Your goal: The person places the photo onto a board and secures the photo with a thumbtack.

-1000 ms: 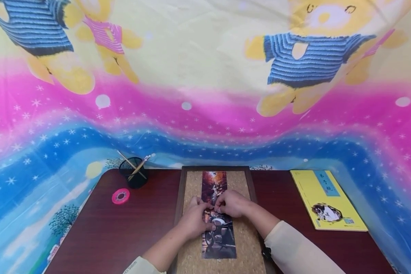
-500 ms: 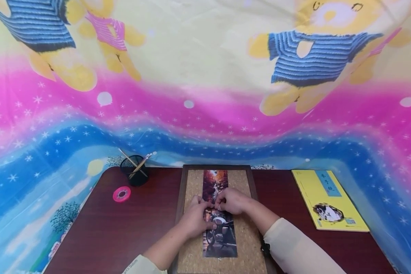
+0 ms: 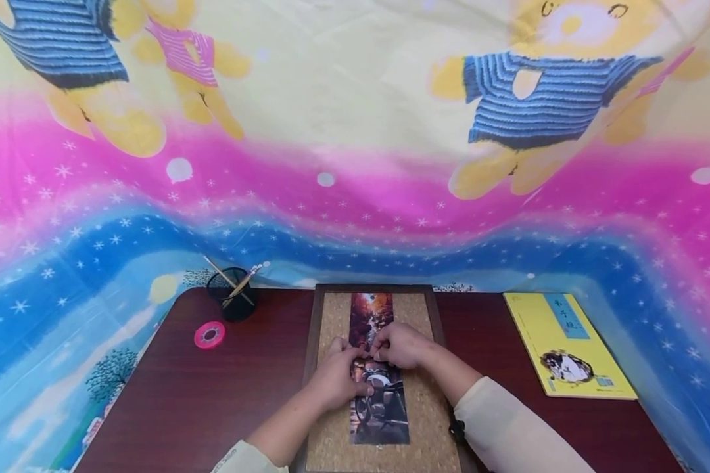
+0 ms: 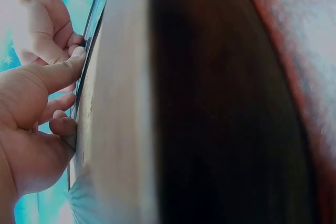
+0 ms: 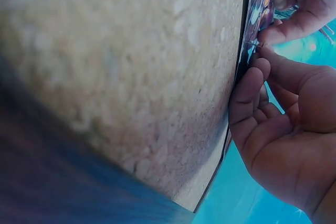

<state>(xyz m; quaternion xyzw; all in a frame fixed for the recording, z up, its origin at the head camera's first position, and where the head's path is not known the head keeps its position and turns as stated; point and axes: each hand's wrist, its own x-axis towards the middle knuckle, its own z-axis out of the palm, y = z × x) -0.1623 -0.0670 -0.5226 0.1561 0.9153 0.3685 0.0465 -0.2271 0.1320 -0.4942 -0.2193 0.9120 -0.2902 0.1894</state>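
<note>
A long, narrow printed picture (image 3: 380, 420) of a motorcycle and an autumn-coloured scene lies on a framed cork board (image 3: 430, 427). My left hand (image 3: 334, 378) rests on the picture's left edge, thumb and forefinger spread and pressing it near the middle. From the right, my right hand (image 3: 403, 346) pinches a small pin between thumb and forefinger, right beside the left forefinger. In the right wrist view the thin needle of the pin (image 5: 253, 44) shows at the picture's surface; fingertips hide its head. The left wrist view has both hands' fingertips meeting at the board's face.
On the dark red table (image 3: 242, 407), a pink tape roll (image 3: 210, 335) lies left of the board. Behind it stands a black mesh pen cup (image 3: 233, 302) with several sticks or brushes. A yellow book (image 3: 544, 341) lies to the right. A printed cloth (image 3: 355, 217) hangs behind.
The view has shifted slightly. Both hands stay at the same spot on the picture, with hardly any movement of the fingers.
</note>
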